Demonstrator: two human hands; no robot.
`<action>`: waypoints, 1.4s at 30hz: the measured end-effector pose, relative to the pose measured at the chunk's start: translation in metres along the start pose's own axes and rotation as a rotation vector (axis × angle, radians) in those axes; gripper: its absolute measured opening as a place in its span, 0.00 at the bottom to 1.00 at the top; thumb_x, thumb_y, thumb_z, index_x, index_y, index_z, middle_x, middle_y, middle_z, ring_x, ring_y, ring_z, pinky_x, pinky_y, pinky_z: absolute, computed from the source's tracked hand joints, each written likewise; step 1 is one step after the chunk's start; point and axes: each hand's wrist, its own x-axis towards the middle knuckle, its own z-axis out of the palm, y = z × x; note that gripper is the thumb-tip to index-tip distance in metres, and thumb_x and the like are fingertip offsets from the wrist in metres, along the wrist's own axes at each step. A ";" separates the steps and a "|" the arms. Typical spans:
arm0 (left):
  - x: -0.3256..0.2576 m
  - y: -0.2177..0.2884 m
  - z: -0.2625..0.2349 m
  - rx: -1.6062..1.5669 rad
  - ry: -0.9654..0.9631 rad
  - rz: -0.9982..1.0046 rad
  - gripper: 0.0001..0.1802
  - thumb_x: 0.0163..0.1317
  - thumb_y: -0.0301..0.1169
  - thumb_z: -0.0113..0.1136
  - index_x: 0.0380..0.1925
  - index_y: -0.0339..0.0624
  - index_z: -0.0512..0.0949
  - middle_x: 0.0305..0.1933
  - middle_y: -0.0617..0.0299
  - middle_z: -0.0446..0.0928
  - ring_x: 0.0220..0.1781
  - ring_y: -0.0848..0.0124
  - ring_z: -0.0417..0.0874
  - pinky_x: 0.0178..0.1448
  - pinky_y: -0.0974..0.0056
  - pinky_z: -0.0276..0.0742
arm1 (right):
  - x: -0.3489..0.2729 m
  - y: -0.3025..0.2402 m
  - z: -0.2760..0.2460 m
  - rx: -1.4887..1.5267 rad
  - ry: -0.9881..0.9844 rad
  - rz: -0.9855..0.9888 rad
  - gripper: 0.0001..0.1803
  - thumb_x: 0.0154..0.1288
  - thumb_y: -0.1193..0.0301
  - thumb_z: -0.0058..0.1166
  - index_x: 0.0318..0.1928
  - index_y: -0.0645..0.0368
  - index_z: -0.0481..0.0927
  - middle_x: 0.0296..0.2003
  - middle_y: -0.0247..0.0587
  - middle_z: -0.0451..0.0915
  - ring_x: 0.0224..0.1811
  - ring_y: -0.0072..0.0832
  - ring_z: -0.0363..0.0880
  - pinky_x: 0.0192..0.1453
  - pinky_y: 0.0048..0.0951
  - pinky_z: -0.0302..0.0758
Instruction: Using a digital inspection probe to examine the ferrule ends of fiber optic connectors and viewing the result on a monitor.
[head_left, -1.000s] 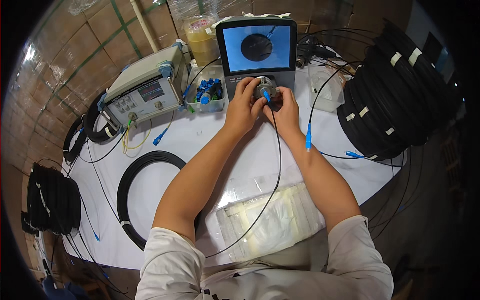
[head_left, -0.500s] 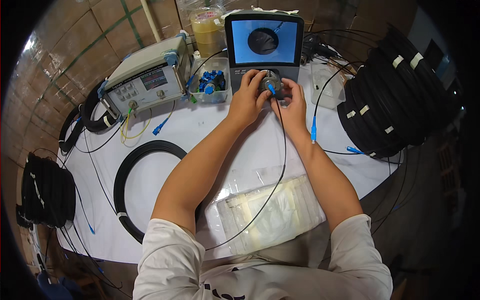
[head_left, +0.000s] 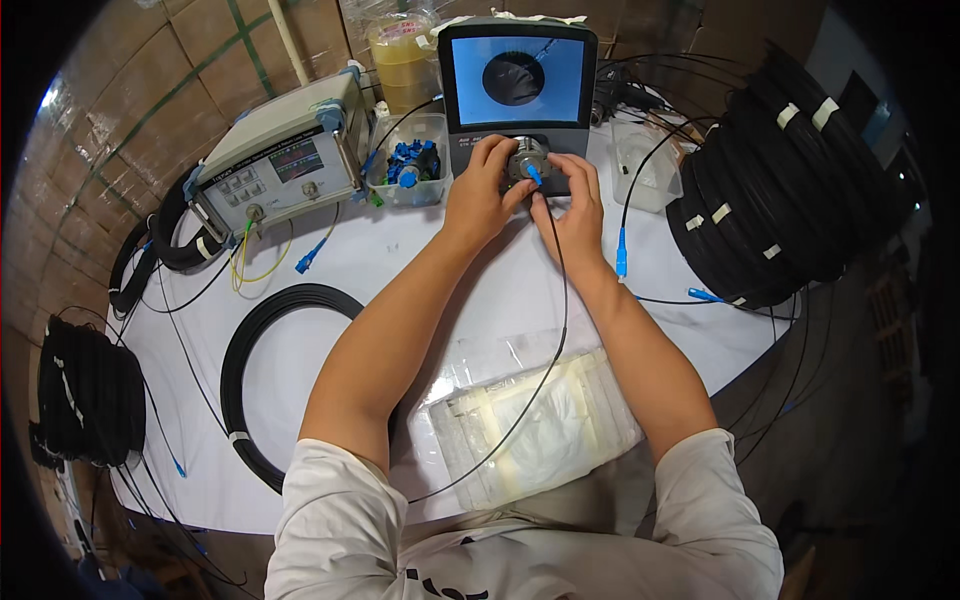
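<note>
Head view: left hand (head_left: pixel 480 195) and right hand (head_left: pixel 572 205) both pinch closed on the blue connector (head_left: pixel 535 176), pressed at the metal port (head_left: pixel 524 160) of the inspection scope (head_left: pixel 517 80). Its black cable (head_left: pixel 556 290) trails back between the forearms, over a plastic bag (head_left: pixel 530 425).

Bright, even overhead light on white table (head_left: pixel 480 290); soft shadows. Screen (head_left: pixel 517 79) glows blue at 12 o'clock. Fisheye bends edges; black vignette rim; right side dim.
</note>
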 end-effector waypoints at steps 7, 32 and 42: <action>0.002 -0.004 0.001 -0.027 0.024 -0.003 0.33 0.62 0.35 0.76 0.66 0.44 0.74 0.66 0.57 0.75 0.41 0.60 0.87 0.47 0.56 0.85 | 0.000 -0.004 0.001 0.024 -0.022 0.031 0.29 0.61 0.77 0.67 0.64 0.61 0.77 0.63 0.52 0.76 0.66 0.49 0.78 0.70 0.41 0.76; 0.001 -0.004 0.004 -0.052 0.032 0.005 0.33 0.63 0.33 0.75 0.68 0.46 0.75 0.67 0.58 0.75 0.44 0.56 0.89 0.48 0.54 0.86 | 0.005 -0.005 -0.003 -0.081 0.037 -0.144 0.17 0.66 0.72 0.71 0.55 0.56 0.90 0.59 0.44 0.84 0.66 0.46 0.77 0.69 0.43 0.75; -0.003 -0.013 0.003 -0.080 0.049 0.001 0.33 0.67 0.37 0.73 0.70 0.45 0.74 0.71 0.58 0.74 0.43 0.58 0.87 0.51 0.55 0.84 | -0.021 -0.103 -0.085 0.386 -0.379 0.269 0.13 0.78 0.77 0.56 0.56 0.69 0.86 0.53 0.46 0.87 0.59 0.29 0.83 0.64 0.30 0.77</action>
